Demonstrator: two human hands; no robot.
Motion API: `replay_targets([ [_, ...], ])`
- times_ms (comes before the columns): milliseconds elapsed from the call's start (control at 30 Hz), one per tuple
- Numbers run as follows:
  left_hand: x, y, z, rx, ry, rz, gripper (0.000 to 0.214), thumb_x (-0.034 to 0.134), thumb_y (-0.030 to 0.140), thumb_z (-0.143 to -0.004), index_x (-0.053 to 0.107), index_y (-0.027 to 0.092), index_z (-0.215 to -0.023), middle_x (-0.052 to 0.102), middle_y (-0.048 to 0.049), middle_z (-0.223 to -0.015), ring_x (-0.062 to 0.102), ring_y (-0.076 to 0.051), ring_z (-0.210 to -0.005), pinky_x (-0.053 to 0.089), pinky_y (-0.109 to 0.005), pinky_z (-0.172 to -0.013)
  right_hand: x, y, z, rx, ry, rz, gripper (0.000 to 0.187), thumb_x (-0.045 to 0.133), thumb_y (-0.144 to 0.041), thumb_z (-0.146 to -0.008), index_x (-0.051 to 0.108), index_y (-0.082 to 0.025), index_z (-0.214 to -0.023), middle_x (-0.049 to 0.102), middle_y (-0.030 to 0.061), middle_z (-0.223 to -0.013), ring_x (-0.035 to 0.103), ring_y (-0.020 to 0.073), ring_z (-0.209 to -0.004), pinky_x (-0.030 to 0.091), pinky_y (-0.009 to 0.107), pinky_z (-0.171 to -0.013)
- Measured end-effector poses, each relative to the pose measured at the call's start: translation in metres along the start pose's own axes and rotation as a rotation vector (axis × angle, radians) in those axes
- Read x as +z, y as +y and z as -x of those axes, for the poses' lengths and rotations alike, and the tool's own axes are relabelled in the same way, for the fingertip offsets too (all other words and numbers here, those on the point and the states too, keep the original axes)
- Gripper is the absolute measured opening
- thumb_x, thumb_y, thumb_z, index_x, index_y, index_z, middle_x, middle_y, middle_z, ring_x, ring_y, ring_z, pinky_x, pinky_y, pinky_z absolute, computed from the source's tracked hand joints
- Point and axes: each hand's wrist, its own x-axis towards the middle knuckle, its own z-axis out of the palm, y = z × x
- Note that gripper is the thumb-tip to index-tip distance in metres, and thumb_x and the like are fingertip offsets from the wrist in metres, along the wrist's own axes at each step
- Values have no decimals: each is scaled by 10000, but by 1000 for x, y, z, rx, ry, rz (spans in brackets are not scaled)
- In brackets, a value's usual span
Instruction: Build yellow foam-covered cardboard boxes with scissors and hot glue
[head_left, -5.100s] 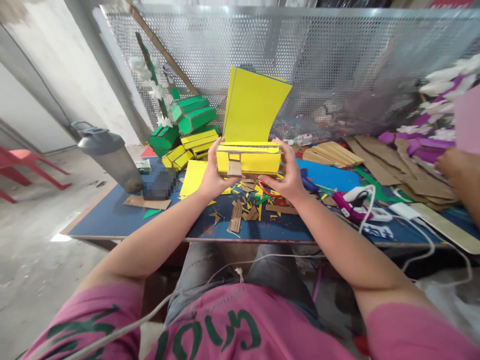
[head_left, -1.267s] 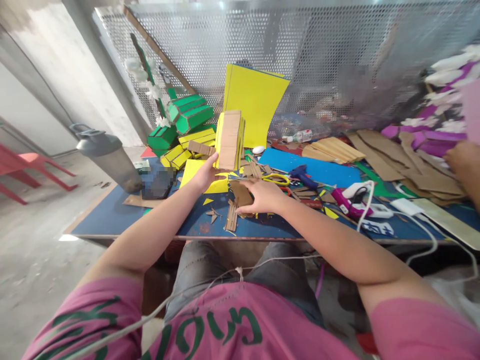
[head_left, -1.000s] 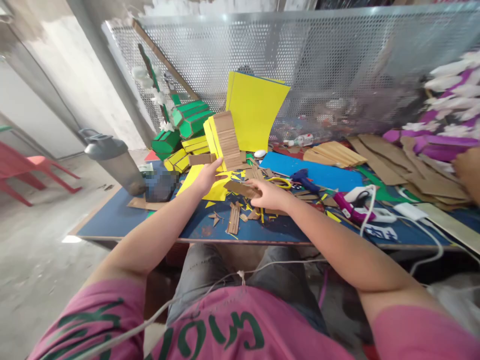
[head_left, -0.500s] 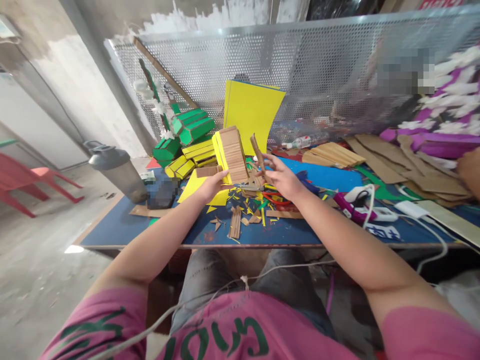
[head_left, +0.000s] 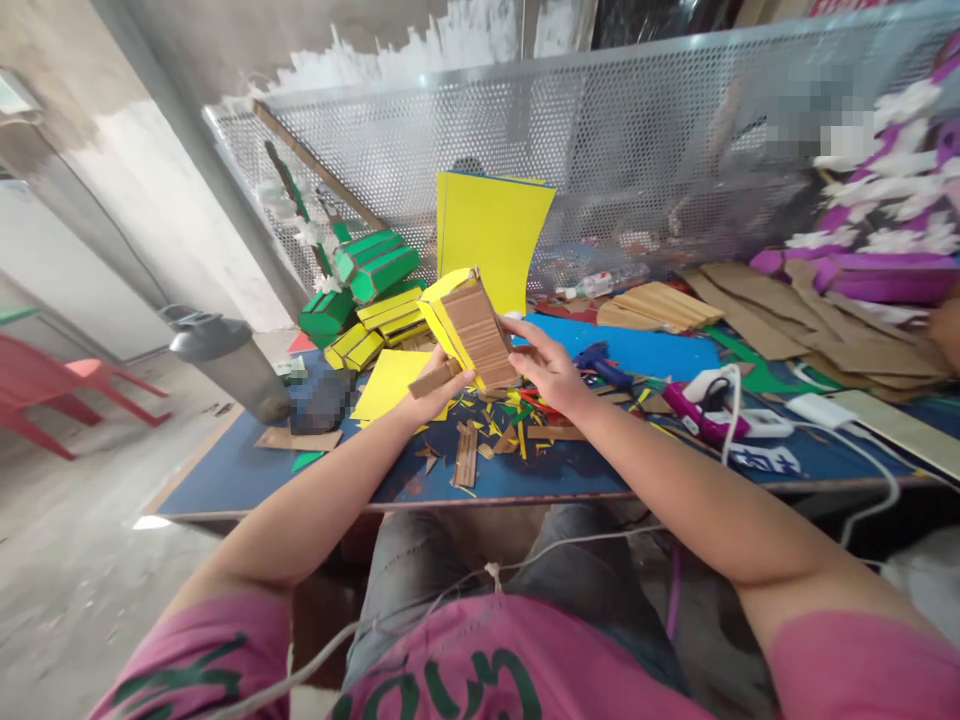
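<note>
A small box shape of yellow paper and brown corrugated cardboard (head_left: pixel 476 325) is held up tilted above the table, one bare cardboard side facing me. My left hand (head_left: pixel 442 388) grips its lower left edge, thumb in front, and a short cardboard strip (head_left: pixel 429 380) sticks out to the left from the same hand. At the box's right edge, the fingers of my right hand (head_left: pixel 551 368) are closed, thumb in front. The narrow cardboard piece there is mostly hidden along that edge. Under the hands lie yellow scraps (head_left: pixel 521 435) and a loose cardboard strip (head_left: pixel 466 455).
A yellow sheet (head_left: pixel 491 235) stands upright behind the box. Green hexagonal tubes (head_left: pixel 379 265) and yellow ones (head_left: pixel 390 318) lie at left, near a grey bottle (head_left: pixel 229 362). On the right are a blue glue gun (head_left: pixel 602 365), a purple power strip (head_left: pixel 701 410) and cardboard sheets (head_left: pixel 780 310).
My right hand has brought its narrow cardboard piece left against the box's right edge. The box has tilted further, and the strip in my left hand has swung lower.
</note>
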Motion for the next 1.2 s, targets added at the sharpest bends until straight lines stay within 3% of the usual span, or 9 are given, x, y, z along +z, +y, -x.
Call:
replay_targets([
  [200, -14, -11, -2, 108, 34, -268, 1009, 957, 689, -862, 523, 282, -1677, 637, -188, -1658, 657, -436, -1490, 554, -618, -1274, -1, 0, 0, -31, 60, -33, 659, 759, -763, -1006, 698, -373, -1535, 690, 98, -1672, 666, 360, -1544, 552, 592, -1318],
  [333, -22, -17, -3, 173, 80, -430, 903, 973, 672, -847, 621, 275, -1578, 667, -199, -1598, 646, -446, -1474, 546, -649, -1269, -2, -4, 3, -98, 108, 70, 581, 802, -729, -987, 703, -394, -1452, 692, 90, -1622, 673, 359, -1517, 592, 573, -1272],
  [467, -24, -19, -4, 271, 45, -493, 800, 966, 666, -859, 688, 277, -1500, 674, -195, -1592, 598, -444, -1551, 418, -668, -1394, -6, -20, 8, -216, 110, 164, 618, 765, -658, -1035, 631, -397, -1579, 677, 118, -1619, 675, 385, -1498, 598, 612, -1263],
  [600, -25, -21, -6, 294, 65, -486, 926, 963, 712, -837, 650, 305, -1608, 674, -198, -1610, 511, -469, -1660, 355, -675, -1443, -8, -34, 8, -308, 75, 332, 614, 681, -584, -1102, 586, -429, -1688, 680, 97, -1670, 620, 418, -1572, 500, 699, -1354],
  [800, -33, -28, -13, 328, 95, -600, 1110, 921, 766, -839, 535, 259, -1748, 575, -239, -1753, 462, -505, -1706, 335, -718, -1448, -5, -33, 10, -380, 22, 373, 668, 644, -488, -1150, 472, -490, -1796, 589, 23, -1803, 546, 374, -1677, 455, 668, -1416],
  [1000, -39, -33, -19, 336, 90, -650, 1045, 953, 613, -834, 555, 302, -1749, 542, -186, -1813, 451, -504, -1723, 284, -765, -1467, -6, -28, 12, -318, 24, 366, 633, 593, -559, -1152, 536, -444, -1772, 607, 47, -1794, 553, 393, -1677, 457, 676, -1420],
  [1200, -44, -21, -19, 345, 55, -655, 1007, 975, 529, -811, 600, 310, -1719, 578, -171, -1789, 451, -494, -1732, 269, -750, -1485, -7, -31, 9, -446, -26, 301, 641, 594, -437, -1182, 463, -513, -1805, 567, -2, -1832, 544, 342, -1696, 454, 626, -1431],
])
